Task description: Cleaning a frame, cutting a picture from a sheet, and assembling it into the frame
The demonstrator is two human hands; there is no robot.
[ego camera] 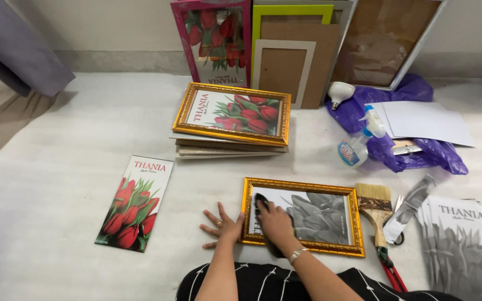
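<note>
Right hand (274, 222) fingers are clenched on a dark cloth (263, 207), pressed to the glass of the gold frame (301, 185), seemingly to wipe it. Left hand (222, 226), fingers spread flat and released, braces the frame's nine-o'clock edge; a paintbrush (376, 207) lies at three o'clock.

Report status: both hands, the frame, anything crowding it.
Left hand flat beside gold frame. Right hand presses dark cloth on glass. Paintbrush close alongside.
</note>
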